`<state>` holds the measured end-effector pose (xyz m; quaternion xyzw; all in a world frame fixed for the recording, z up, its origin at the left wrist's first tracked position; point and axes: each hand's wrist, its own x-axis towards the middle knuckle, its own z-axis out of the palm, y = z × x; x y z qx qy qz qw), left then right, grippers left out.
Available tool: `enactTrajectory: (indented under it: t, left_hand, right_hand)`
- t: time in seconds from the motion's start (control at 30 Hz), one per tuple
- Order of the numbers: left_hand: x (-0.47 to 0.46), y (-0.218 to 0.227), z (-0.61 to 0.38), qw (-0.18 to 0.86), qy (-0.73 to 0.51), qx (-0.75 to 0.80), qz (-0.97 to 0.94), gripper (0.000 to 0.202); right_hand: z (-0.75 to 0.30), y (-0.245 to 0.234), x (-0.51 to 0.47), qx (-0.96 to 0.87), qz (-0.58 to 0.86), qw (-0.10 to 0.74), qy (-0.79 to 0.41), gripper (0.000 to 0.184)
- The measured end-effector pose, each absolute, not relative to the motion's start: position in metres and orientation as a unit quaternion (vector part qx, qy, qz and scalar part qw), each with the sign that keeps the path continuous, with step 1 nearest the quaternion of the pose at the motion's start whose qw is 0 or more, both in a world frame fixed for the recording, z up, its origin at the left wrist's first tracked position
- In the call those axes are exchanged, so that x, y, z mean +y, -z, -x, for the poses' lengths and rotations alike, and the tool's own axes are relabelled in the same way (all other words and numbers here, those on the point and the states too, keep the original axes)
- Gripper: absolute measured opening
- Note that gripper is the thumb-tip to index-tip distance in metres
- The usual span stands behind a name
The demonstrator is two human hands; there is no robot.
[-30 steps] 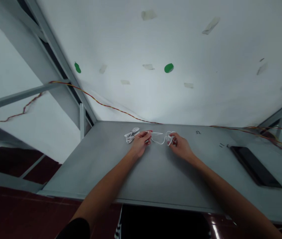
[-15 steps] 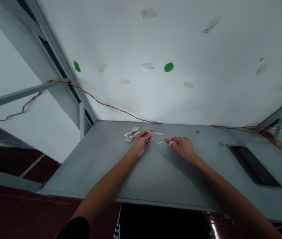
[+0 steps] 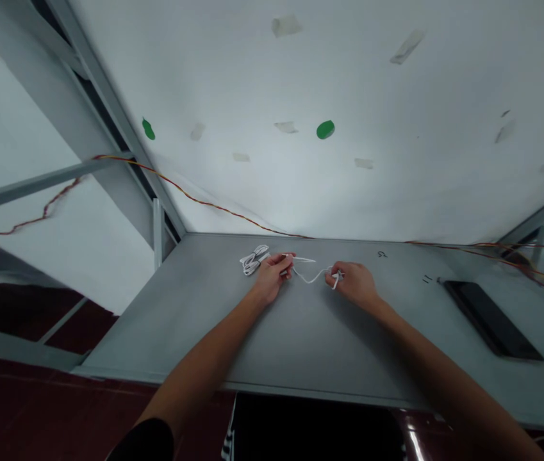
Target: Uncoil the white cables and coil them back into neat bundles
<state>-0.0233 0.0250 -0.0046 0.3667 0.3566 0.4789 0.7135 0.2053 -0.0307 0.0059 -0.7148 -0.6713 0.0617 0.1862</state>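
Note:
A thin white cable (image 3: 307, 280) runs in a slack curve between my two hands above the grey table. My left hand (image 3: 272, 276) is closed on one part of it, and a short white stretch points out to the right from its fingers. Beside that hand's fingers, on the left, a coiled bundle of white cable (image 3: 254, 260) rests on the tabletop. My right hand (image 3: 351, 282) pinches the other part, with a small loop and a short white end showing at its fingertips. Whether the bundle joins the held cable is hidden by my left hand.
A black tablet-like slab (image 3: 490, 319) lies on the table (image 3: 166, 320) at the right. Red and yellow twisted wires (image 3: 195, 198) run along the white back wall (image 3: 252, 83) and the metal frame (image 3: 50, 182). Green stickers and tape pieces dot the wall.
The white loop at my right fingers has shifted, and a short end now hangs down from them. The cable between the hands sags lower. My left hand has stayed in place.

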Motion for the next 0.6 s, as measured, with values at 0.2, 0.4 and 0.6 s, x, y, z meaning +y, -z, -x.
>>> enactTrajectory:
  t: [0.2,0.4,0.6]
  left_hand:
    - [0.025,0.006,0.024,0.715,-0.477,0.355,-0.369,0.038]
    - [0.024,0.005,0.023,0.715,-0.479,0.354,-0.366,0.038]
    - [0.024,0.004,0.023,0.716,-0.481,0.349,-0.365,0.041]
  right_hand:
    - [-0.206,-0.002,-0.032,-0.697,0.702,0.139,-0.042,0.029]
    - [-0.212,0.003,-0.029,-0.733,0.668,0.118,-0.053,0.048]
    - [-0.216,0.011,-0.028,-0.777,0.613,0.136,-0.048,0.061]
